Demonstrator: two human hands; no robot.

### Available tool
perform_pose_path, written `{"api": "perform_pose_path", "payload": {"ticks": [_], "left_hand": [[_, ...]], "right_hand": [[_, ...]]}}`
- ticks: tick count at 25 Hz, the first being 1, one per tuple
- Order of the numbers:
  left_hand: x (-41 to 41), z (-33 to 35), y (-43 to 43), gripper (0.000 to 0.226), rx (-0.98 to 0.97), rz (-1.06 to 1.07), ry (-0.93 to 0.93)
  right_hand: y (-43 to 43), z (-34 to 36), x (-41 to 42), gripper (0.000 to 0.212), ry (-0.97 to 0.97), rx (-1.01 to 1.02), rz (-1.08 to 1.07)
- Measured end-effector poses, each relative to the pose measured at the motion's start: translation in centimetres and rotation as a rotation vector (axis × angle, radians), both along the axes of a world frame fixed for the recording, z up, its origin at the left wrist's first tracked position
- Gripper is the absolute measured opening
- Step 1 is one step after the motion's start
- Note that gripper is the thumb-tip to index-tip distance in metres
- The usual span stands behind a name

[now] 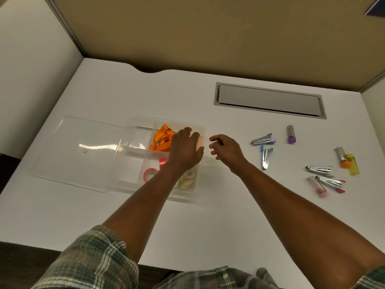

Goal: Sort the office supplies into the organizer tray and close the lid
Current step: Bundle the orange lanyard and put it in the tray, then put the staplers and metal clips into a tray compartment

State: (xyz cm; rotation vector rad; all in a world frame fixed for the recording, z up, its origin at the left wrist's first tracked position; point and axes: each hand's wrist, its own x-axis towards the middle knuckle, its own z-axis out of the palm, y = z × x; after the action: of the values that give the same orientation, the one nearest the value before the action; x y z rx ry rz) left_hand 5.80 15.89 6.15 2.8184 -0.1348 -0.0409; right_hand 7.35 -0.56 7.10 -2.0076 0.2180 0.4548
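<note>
The clear organizer tray [133, 163] sits left of centre on the white desk, its clear lid [79, 147] lying flat to its left. Orange ribbon [163, 137] fills a far compartment. Pink tape rolls [150, 173] and pale tape rolls [186, 180] lie in the near compartments. My left hand [185, 149] hovers over the tray's right side, curled around a pink object [199, 142] at its fingertips. My right hand [226, 150] is just right of the tray, fingers apart and holding nothing. Staple removers [263, 140] and small tubes [291, 134] lie on the desk to the right.
A grey cable hatch [269, 100] is set into the desk at the back right. A tan partition [208, 34] walls the far side. A yellow lighter-like item [352, 163] lies at the far right among the supplies.
</note>
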Motion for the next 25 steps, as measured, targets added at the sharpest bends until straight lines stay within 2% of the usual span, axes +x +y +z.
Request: {"api": "perform_pose_path", "payload": {"ticks": [2,5,7,9,12,15,19,25], "left_hand": [[-0.5,0.0,-3.0,0.049,-0.033,-0.059,-0.003],[-1.2,-0.5,-7.4,0.049,-0.032,-0.160,0.030],[-1.6,-1.1,-10.0,0.050,-0.023,-0.216,0.073],[-2.0,-1.9,-12.3,0.051,-0.009,-0.252,0.120],[-2.2,-2.8,-15.1,0.053,0.021,-0.285,0.169],[-1.7,-3.4,-17.4,0.054,0.066,-0.289,0.195],[0.0,-3.7,-20.4,0.060,0.141,-0.300,0.216],[3.1,-5.0,-23.7,0.062,0.233,-0.291,0.275]], "right_hand": [[-2.8,-0.6,-0.8,0.026,-0.059,-0.103,0.011],[-8.2,-2.3,-2.3,0.028,-0.166,-0.471,0.082],[-11.6,-3.4,-3.2,0.041,-0.126,-0.711,0.152],[-14.2,-4.2,-4.0,0.057,-0.071,-0.824,0.271],[-16.3,-4.8,-4.2,0.069,-0.021,-0.837,0.452],[-17.4,-5.1,-4.8,0.060,-0.030,-0.838,0.512],[-19.0,-5.4,-6.0,0.034,-0.130,-0.841,0.488],[-22.1,-6.0,-7.8,0.042,-0.183,-0.713,0.349]]}}
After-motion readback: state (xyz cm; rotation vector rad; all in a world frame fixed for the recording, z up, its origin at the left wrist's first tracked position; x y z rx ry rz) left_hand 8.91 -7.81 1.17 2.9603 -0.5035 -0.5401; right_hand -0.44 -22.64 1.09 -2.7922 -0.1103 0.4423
